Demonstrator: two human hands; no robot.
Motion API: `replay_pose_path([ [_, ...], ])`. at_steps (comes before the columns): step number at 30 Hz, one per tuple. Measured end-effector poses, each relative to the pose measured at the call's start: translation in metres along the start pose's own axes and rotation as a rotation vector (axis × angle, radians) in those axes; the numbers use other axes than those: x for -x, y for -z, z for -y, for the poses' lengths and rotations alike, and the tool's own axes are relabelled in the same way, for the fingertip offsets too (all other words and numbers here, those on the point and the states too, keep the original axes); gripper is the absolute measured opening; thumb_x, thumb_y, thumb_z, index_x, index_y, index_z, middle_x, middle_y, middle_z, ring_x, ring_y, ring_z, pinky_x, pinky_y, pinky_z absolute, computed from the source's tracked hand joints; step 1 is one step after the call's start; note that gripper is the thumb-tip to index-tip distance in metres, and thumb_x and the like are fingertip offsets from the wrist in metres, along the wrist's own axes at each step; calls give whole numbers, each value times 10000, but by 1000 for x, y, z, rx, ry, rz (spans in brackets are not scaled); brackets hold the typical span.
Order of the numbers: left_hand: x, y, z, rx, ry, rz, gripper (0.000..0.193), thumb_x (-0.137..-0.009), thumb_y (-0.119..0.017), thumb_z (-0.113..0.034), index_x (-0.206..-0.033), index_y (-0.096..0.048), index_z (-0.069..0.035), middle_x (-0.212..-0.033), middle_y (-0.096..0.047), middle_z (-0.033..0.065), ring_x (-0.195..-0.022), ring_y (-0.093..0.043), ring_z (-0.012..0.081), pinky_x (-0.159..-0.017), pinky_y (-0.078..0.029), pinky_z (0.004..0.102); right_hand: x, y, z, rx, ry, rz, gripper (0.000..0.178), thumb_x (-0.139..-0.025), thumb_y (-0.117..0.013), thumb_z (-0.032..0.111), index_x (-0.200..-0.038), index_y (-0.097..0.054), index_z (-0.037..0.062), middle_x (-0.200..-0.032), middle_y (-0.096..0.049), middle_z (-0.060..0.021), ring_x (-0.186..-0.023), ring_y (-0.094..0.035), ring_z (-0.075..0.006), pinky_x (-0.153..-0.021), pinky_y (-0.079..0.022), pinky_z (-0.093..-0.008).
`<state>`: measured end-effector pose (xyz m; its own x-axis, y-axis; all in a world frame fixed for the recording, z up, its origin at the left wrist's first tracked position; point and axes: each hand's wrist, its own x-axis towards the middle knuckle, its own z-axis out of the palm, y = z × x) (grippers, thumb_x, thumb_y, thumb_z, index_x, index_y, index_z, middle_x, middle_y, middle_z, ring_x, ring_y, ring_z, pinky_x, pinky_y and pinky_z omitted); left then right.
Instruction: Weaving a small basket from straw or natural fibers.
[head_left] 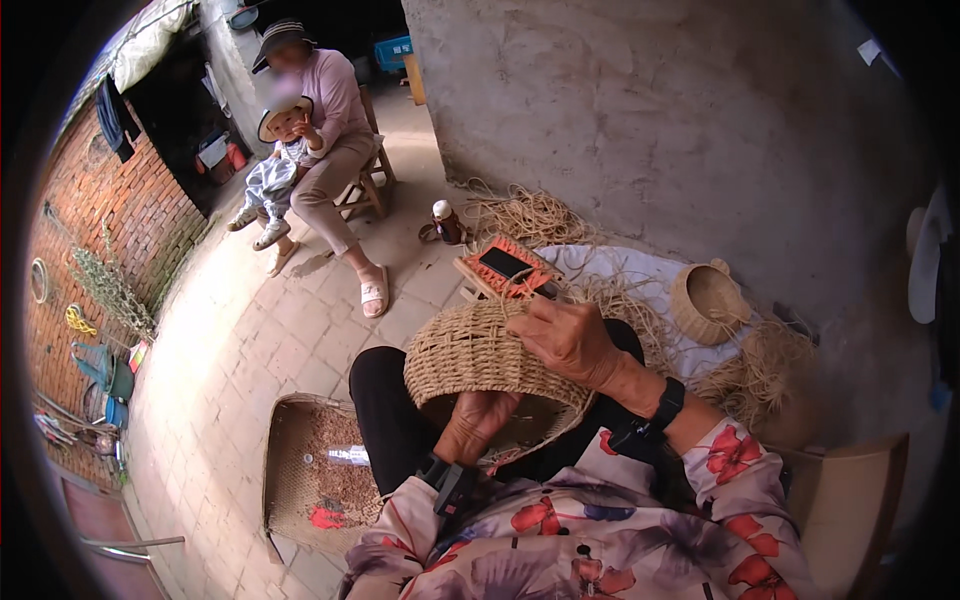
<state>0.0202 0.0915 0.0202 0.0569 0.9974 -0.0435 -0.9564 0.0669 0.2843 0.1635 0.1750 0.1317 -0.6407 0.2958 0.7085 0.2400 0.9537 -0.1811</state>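
A woven straw basket [470,355] lies tipped over my lap, with its opening toward me. My left hand [478,415] reaches into that opening and holds the wall from inside; its fingertips are hidden in the basket. Against the basket's upper right side, my right hand [568,340] is closed in a pinch. What lies between its fingers is too small to tell. Loose straw cords [625,305] are spread just beyond the right hand.
A small orange-topped stool [533,262] bears a black phone [505,264]. To the right, a smaller round basket [705,300] rests on white cloth [625,262]. At left stands a shallow woven tray [285,440] of brown bits. Farther off, a seated person [335,100] holds a child [285,165].
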Motion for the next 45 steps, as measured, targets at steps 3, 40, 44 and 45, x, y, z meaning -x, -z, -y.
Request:
replay_pose_path([
  [3,-1,6,2,39,-10,-39,426,-909,-580,-278,-1247,-509,-28,-1266,-562,97,-1160,-530,234,-1037,-407,405,-3,-3,-2,-9,73,-8,189,-705,-679,73,-882,-627,117,-704,-491,-39,-582,-593,-208,-487,-482,-322],
  [40,-1,26,-11,174,-88,-18,431,-887,-623,-189,-1244,-478,3,-1222,-570,130,-1103,-565,239,-986,-477,398,-34,-14,13,-230,27,258,66,-719,-532,8,-782,-546,22,-801,-527,-112,-810,-518,-292,-767,-421,-412],
  [44,0,23,-13,224,-58,-45,440,-878,-632,-180,-1242,-475,11,-1221,-569,139,-1110,-563,241,-987,-478,402,-34,-21,11,-291,40,251,70,-716,-526,5,-784,-534,18,-790,-519,-117,-806,-518,-299,-746,-429,-409],
  [45,1,21,-13,223,-56,-45,440,-878,-632,-180,-1242,-475,11,-1221,-569,139,-1110,-563,241,-987,-478,402,-34,-22,11,-295,34,238,69,-715,-523,3,-782,-534,19,-788,-518,-117,-805,-520,-301,-738,-431,-409],
])
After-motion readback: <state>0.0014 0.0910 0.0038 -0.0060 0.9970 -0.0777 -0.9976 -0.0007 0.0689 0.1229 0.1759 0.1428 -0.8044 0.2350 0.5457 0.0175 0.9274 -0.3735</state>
